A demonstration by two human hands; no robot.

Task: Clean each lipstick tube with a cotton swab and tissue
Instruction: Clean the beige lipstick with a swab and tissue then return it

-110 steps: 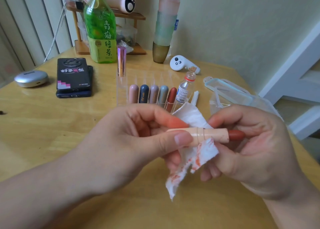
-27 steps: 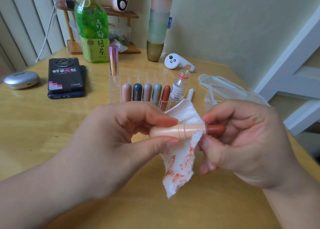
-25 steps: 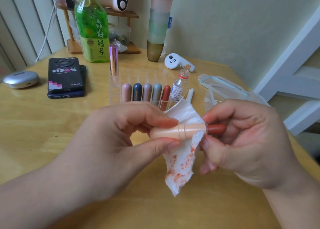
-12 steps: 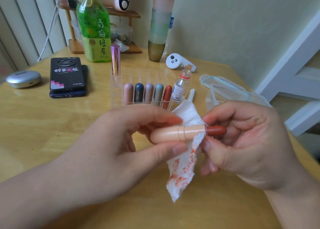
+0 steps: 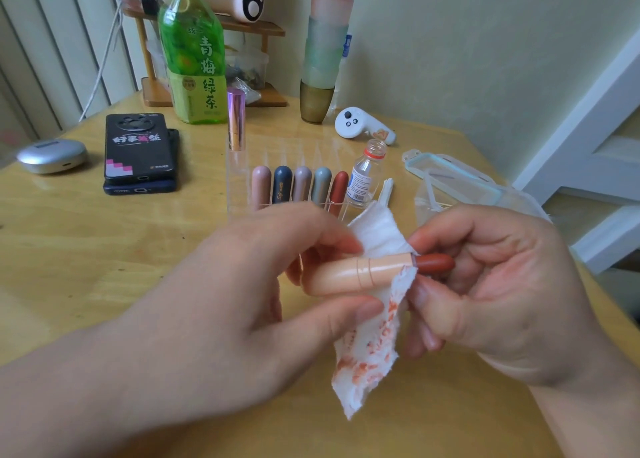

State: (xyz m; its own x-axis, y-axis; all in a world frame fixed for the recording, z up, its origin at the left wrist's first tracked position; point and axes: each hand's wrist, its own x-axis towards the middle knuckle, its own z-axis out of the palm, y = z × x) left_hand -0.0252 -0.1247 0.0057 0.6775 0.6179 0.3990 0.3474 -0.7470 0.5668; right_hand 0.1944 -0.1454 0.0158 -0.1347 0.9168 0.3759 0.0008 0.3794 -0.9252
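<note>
Yellow wooden table, clutter at far edge. Peach lipstick tube at frame centre, long axis left-right, red bullet pointing at right hand; left hand pinches the base, thumb under, forefinger over; right hand's curled fingers pinch stained tissue at the tube's mouth. Tissue's run behind the tube is hidden.

A peach lipstick is held level above the desk, its red bullet out, pointing right. A white tissue, smeared orange-red, wraps behind it and hangs below. Five capped lipsticks stand upright behind.
</note>
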